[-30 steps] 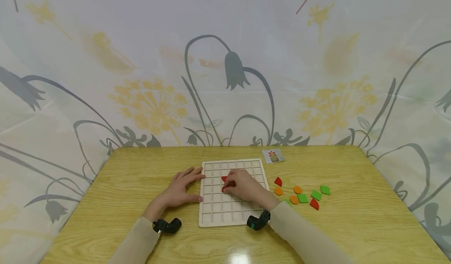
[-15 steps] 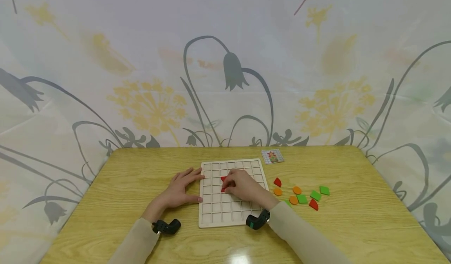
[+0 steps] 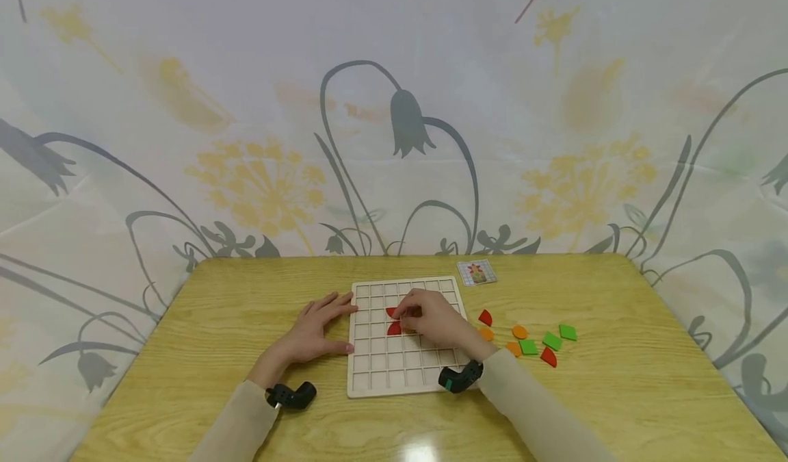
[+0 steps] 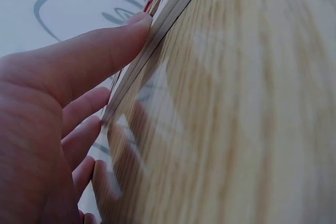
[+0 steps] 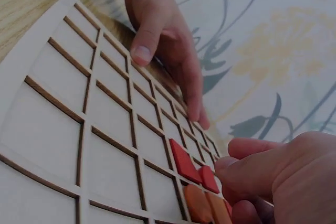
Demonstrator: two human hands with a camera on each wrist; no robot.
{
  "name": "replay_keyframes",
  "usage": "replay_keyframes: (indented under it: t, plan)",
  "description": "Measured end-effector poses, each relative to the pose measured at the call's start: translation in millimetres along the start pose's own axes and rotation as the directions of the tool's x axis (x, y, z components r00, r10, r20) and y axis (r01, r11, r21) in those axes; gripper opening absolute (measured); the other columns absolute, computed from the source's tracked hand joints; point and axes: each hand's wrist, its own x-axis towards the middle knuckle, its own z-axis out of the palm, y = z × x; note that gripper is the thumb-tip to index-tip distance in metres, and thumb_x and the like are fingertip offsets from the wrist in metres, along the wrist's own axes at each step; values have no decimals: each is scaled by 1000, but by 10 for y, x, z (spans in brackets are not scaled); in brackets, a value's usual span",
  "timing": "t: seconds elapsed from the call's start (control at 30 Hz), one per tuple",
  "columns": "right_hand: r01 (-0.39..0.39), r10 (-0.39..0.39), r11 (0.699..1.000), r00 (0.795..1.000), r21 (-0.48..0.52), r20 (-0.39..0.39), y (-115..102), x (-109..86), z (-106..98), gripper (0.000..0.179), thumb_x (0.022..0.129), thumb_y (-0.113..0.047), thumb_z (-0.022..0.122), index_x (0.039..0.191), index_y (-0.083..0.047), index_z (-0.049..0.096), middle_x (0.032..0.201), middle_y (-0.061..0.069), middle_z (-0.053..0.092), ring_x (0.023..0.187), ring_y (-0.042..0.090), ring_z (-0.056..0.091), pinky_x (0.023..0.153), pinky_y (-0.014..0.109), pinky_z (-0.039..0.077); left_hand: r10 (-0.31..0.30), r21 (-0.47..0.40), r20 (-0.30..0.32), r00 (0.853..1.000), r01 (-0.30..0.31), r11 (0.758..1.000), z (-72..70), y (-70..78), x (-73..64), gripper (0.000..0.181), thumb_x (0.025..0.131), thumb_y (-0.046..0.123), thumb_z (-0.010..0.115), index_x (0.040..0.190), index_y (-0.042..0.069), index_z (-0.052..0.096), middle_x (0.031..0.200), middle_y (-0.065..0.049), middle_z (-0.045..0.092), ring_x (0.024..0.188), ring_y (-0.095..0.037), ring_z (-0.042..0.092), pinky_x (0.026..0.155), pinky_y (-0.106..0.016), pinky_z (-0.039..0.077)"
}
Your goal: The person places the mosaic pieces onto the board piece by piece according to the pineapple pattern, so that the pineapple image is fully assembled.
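Observation:
In the head view, my left hand [image 3: 314, 332] lies at the left of the white gridded board [image 3: 384, 380], fingers spread and thumb and fingertips at its edge. Over the middle of the board is my right hand [image 3: 434, 319], fingers bent and thumb and index tips slightly apart, with no piece visible between them. Just left of its fingertips, a red quarter-circle piece [image 3: 394, 328] lies in a cell; another red piece [image 3: 390, 312] sits behind it. The right wrist view shows an orange piece [image 5: 197, 203] beside these, partly covered by my right hand in the head view.
Right of the board lie loose pieces: a red quarter circle [image 3: 486, 317], an orange disc [image 3: 520, 332], a green piece [image 3: 568, 332] and several others. A picture card [image 3: 477, 272] with a grid pattern lies behind the board's right corner. A patterned cloth [image 3: 271, 106] hangs behind the wooden table [image 3: 246, 284].
My right hand has let go of the front red quarter-circle piece and shifted slightly right and away from me; more of that piece shows. My left hand stays at the board's edge.

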Motion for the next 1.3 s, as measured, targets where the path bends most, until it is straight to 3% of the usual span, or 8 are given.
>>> replay_keyframes:
  t: [0.2,0.4,0.63,0.8,0.97,1.13,1.3]
  plan:
    - [-1,5,998,997,61,-78,96,-75,-206,15,93,-3,67,104,-9,76,99,-2,67,81,11,62,73,29,53,4,-9,0,1000,-4,1000,-5,1,-9,71,85,41,78,146,16,53,162,-5,30,150,-36,14,115,-63,4]
    - [-63,72,996,989,71,-133,259,-293,-403,13,96,-7,66,105,-9,75,104,0,68,88,15,62,78,33,54,10,-8,2,1000,-10,1000,-3,9,-3,71,85,42,78,146,16,53,161,-3,30,150,-36,14,114,-64,4]
    - [-162,176,984,961,79,-212,474,-676,-737,16,97,-5,64,109,-5,73,109,9,68,81,20,64,69,31,54,-3,-2,10,1000,3,1000,4,34,11,71,85,42,78,146,16,53,162,-3,30,150,-35,14,115,-63,3]
    - [-216,214,976,937,23,-276,632,-939,-941,16,96,-6,65,109,-5,74,109,9,70,91,22,64,75,32,53,-7,-13,6,1000,7,1000,-3,42,-8,71,85,41,78,146,15,52,162,-3,29,150,-36,13,115,-63,3]
    - [-263,257,965,940,3,-225,769,-1110,-1020,16,95,-8,67,109,-4,74,107,11,72,89,23,66,71,30,54,-5,-14,4,1000,5,1000,-11,34,-13,72,85,42,78,146,15,52,162,-3,29,150,-36,14,114,-63,3]
    - [-281,273,959,948,-25,-164,879,-1186,-1051,18,94,-13,71,110,-7,75,109,9,72,93,22,66,76,30,53,1,2,-2,1000,-1,1000,-15,21,7,71,85,43,78,146,16,53,162,-3,30,150,-35,14,114,-63,4]
    - [-273,275,961,958,44,-76,956,-1273,-1120,22,93,-15,72,112,-5,74,108,8,70,88,15,63,75,27,52,1,3,3,1000,-1,1000,-18,26,13,71,85,42,78,146,16,53,162,-4,30,150,-36,14,114,-63,4]
